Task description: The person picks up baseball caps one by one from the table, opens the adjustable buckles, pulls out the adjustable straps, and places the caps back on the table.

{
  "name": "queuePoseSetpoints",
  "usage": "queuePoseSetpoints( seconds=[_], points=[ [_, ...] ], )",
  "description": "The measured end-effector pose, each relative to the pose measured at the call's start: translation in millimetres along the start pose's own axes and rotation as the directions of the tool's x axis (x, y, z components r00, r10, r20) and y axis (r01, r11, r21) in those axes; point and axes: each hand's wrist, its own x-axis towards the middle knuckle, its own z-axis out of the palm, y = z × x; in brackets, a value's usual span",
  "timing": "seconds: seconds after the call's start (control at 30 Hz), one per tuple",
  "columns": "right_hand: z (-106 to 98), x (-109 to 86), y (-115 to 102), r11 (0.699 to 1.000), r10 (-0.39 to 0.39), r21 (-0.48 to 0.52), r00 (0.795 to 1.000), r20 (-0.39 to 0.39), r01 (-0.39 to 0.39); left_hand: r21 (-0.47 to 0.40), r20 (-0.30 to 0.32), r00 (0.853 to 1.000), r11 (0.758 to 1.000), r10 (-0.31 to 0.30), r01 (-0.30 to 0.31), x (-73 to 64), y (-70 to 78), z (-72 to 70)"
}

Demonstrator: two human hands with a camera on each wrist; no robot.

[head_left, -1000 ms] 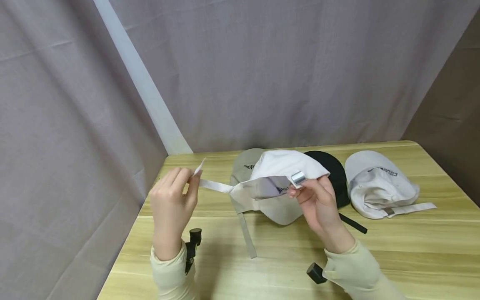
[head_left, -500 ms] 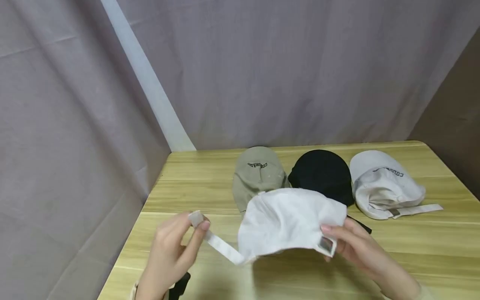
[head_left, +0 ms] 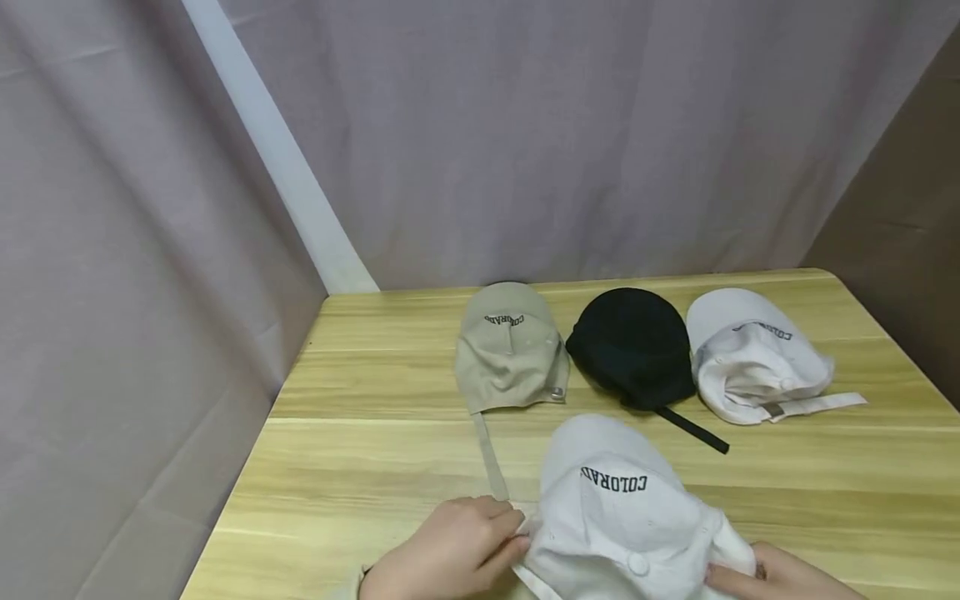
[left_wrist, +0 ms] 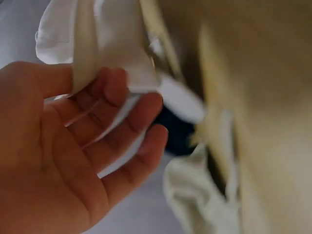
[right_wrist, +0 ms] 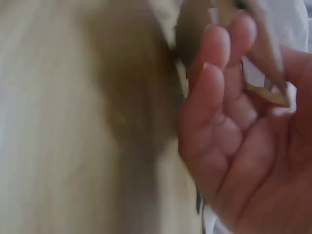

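Nearer the person than the round black fabric cap [head_left: 633, 350], and to its left, the left hand [head_left: 453, 546] pinches a white edge between thumb and forefinger, its other fingers loosely bent and slightly apart. Directly left of the black cap, just beside it, lies a beige fabric cap [head_left: 510, 354] with dark lettering, its strap [head_left: 491, 458] trailing forward. In front of the black cap is the white cloth cap [head_left: 622, 508] marked in black letters, brim away from the person; whether it touches the wooden table [head_left: 360, 383] I cannot tell. Right of the black cap lies a crumpled, lettered second white cloth cap [head_left: 772, 358]. Front-right of it, the right hand [head_left: 783, 575] grips the held cap's rear edge, thumb outside.
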Motion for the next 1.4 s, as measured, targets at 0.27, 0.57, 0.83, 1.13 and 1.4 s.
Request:
queuePoseSetpoints(
  seconds=[0.27, 0.57, 0.83, 1.13, 1.4],
  points=[
    [4, 17.3, -3, 0.737, -0.074, -0.620, 0.879, -0.471, -0.270, 0.102, 0.055, 0.997, 0.993, 0.050, -0.056, 8.5, -2.5, 28.7],
    [20, 53.8, -14, 0.474, -0.400, -0.875, 0.862, -0.310, -0.095, 0.037, 0.189, 0.982, 0.999, -0.013, 0.006, 12.1, -10.6, 33.1],
    [37, 102.4, -38, 0.437, -0.385, -0.898, 0.893, -0.235, -0.048, 0.091, 0.202, 0.964, 0.984, -0.171, 0.156, -3.7, -28.9, 22.8],
    [44, 148.2, -60, 0.381, -0.364, -0.924, 0.915, -0.172, -0.022, 0.014, 0.236, 0.938, 0.966, -0.255, 0.259, -0.8, -72.3, 14.1],
    [48, 167.8, -64, 0.353, -0.378, -0.935, 0.913, -0.157, -0.014, -0.049, 0.291, 0.921, 0.957, -0.259, 0.285, 5.9, -97.5, 4.3]
  ],
)
